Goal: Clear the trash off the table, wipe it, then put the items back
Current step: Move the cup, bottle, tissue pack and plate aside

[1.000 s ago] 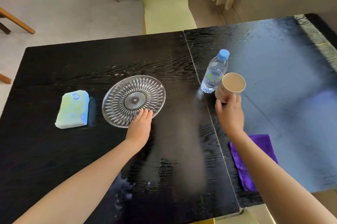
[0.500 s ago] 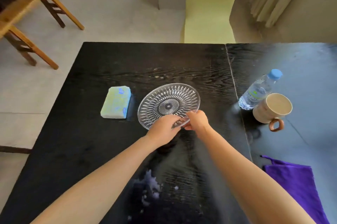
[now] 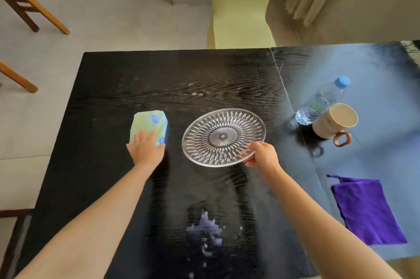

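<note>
Moved: your left hand (image 3: pixel 145 151) has gone from the clear round cut-glass plate (image 3: pixel 223 136) to the pale green-blue soft pack (image 3: pixel 148 127) at nine o'clock, fingers flat on it.
Right hand (image 3: pixel 261 156): pinches the plate's five-o'clock rim.
Progress: black wooden table (image 3: pixel 136 78) seems wiped; placing items remains.

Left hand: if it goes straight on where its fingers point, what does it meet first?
The blue-green pack, which the left hand is touching. Past it, only bare black table shows up to the far edge, as far as visible.
</note>
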Demonstrator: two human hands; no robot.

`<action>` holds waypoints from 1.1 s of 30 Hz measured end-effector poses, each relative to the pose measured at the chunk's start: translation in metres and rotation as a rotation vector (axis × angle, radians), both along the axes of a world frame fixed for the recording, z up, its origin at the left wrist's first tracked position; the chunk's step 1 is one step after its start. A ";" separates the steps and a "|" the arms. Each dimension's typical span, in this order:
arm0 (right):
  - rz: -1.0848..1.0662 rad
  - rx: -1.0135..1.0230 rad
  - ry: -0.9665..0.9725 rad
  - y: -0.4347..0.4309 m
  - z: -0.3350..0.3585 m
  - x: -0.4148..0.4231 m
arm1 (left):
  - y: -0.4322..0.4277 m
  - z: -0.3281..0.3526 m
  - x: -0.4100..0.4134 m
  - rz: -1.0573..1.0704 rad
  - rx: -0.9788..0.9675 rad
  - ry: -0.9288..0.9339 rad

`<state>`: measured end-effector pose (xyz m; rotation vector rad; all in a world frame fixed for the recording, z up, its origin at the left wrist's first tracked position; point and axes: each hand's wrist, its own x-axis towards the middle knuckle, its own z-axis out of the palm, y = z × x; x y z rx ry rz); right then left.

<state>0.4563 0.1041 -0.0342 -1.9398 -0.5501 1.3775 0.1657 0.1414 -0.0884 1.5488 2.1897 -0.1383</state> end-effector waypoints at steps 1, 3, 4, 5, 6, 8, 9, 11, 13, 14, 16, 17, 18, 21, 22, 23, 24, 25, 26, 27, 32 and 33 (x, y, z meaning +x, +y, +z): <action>-0.010 0.000 -0.023 -0.004 0.002 0.001 | -0.001 0.001 0.001 0.018 0.032 -0.022; -0.033 0.001 -0.066 -0.013 0.007 0.004 | -0.002 0.000 -0.002 0.052 0.101 -0.092; -0.047 0.003 -0.078 -0.019 0.009 0.006 | -0.003 0.000 -0.003 0.062 0.129 -0.119; -0.064 0.005 -0.083 -0.024 0.012 0.007 | -0.003 0.000 -0.005 0.073 0.160 -0.136; -0.084 0.009 -0.081 -0.031 0.014 0.009 | -0.003 0.000 -0.005 0.091 0.196 -0.147; -0.139 0.025 -0.061 -0.045 0.016 0.013 | -0.003 0.001 -0.007 0.140 0.268 -0.146; -0.165 0.033 -0.049 -0.052 0.017 0.017 | -0.003 0.001 -0.007 0.153 0.286 -0.137; -0.216 0.046 -0.019 -0.067 0.019 0.026 | -0.004 0.004 -0.005 0.160 0.306 -0.135; -0.257 0.056 0.009 -0.083 0.019 0.040 | -0.007 0.014 0.005 0.135 0.364 -0.197; -0.276 0.058 0.018 -0.090 0.020 0.048 | -0.009 0.020 0.015 0.104 0.390 -0.237; -0.314 0.052 0.020 -0.103 0.019 0.066 | -0.014 0.036 0.045 0.019 0.422 -0.297; -0.328 0.049 0.015 -0.108 0.019 0.076 | -0.016 0.042 0.063 -0.013 0.428 -0.330; -0.342 0.047 0.008 -0.114 0.019 0.086 | -0.019 0.047 0.083 -0.037 0.426 -0.370; -0.368 0.055 -0.036 -0.133 0.019 0.118 | -0.028 0.055 0.145 -0.114 0.402 -0.509; -0.381 0.056 -0.054 -0.141 0.021 0.129 | -0.031 0.056 0.166 -0.146 0.397 -0.547; -0.407 0.055 -0.067 -0.149 0.021 0.141 | -0.034 0.055 0.186 -0.186 0.394 -0.571; -0.441 0.050 -0.080 -0.158 0.022 0.153 | -0.036 0.054 0.206 -0.226 0.389 -0.585; -0.480 0.038 -0.096 -0.166 0.023 0.164 | -0.038 0.053 0.224 -0.256 0.379 -0.594; -0.526 0.020 -0.111 -0.173 0.025 0.176 | -0.039 0.051 0.241 -0.275 0.370 -0.604; -0.573 0.003 -0.119 -0.180 0.026 0.188 | -0.040 0.050 0.257 -0.291 0.358 -0.606; -0.722 0.056 -0.149 -0.197 0.024 0.248 | -0.042 0.034 0.321 -0.399 0.312 -0.547; -0.738 0.061 -0.163 -0.196 0.022 0.259 | -0.043 0.031 0.331 -0.417 0.310 -0.533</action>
